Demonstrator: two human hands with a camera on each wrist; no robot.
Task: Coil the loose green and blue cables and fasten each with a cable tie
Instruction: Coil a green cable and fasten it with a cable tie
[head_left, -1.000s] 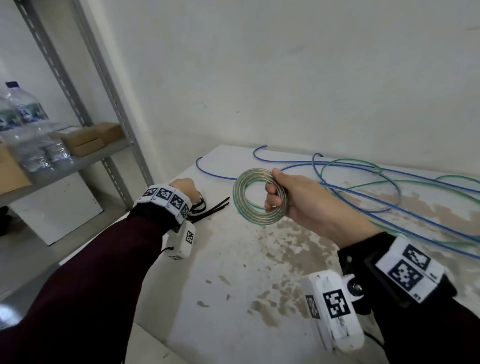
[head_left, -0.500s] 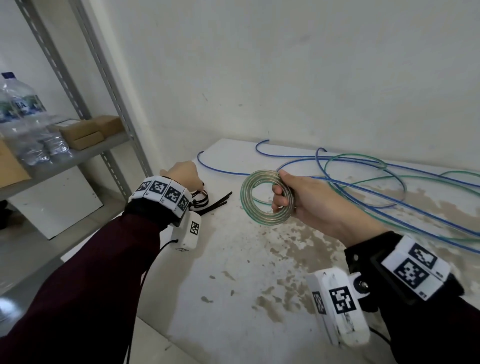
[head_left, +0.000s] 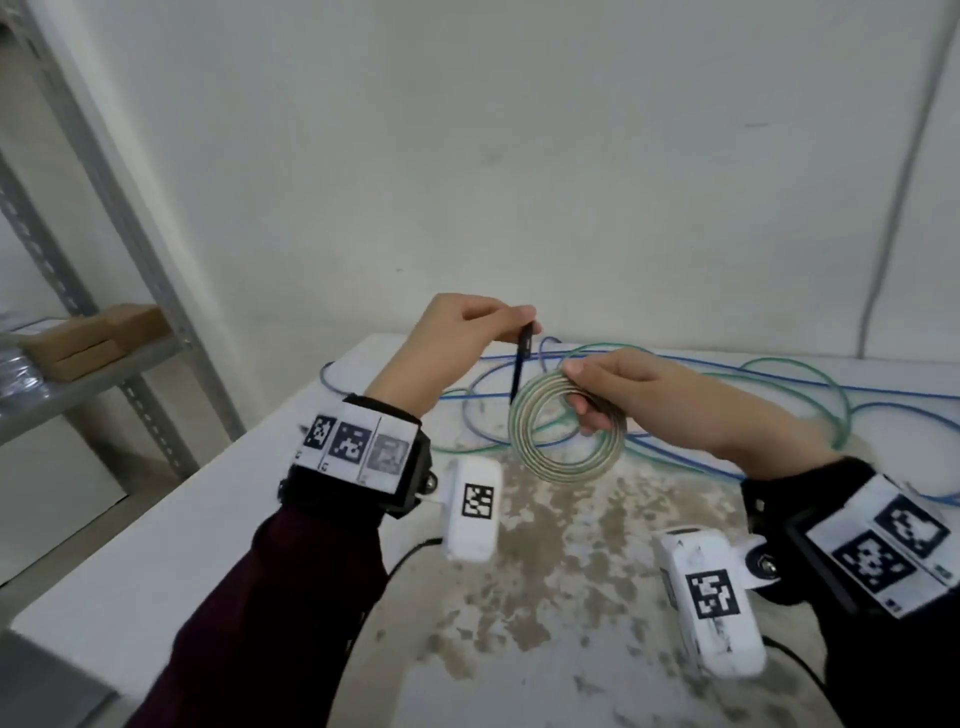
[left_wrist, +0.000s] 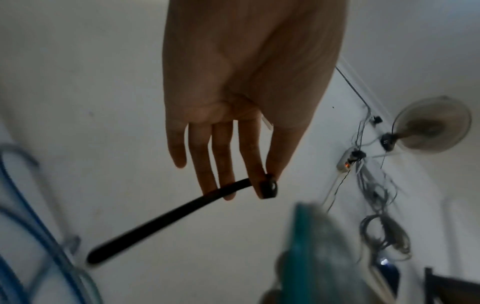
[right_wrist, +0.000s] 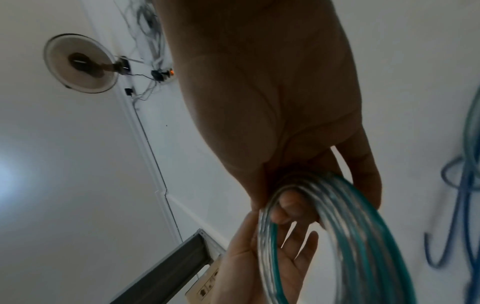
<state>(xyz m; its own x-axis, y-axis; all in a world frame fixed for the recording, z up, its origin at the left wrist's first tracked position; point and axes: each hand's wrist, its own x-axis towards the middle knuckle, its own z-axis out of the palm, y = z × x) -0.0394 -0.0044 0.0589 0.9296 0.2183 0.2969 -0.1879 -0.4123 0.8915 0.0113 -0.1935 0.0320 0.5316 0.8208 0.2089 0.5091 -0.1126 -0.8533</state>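
Head, step: right hand (head_left: 639, 395) grips green coil (head_left: 566, 431) above tabletop (head_left: 208, 519); left hand (head_left: 457, 332) pinches tie (head_left: 521, 364) just beside it. Likely next: thread tie round the coil.
Left wrist: tie (left_wrist: 168, 216) pinched at its head, other fingers straight.
Right wrist: fingers curled through coil (right_wrist: 350, 236).
Room: loose blue cable (head_left: 675, 457) on stained tabletop; shelf (head_left: 78, 384) left; white wall.

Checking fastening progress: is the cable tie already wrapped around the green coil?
No, the left hand holds the cable tie beside the green coil, unlooped.
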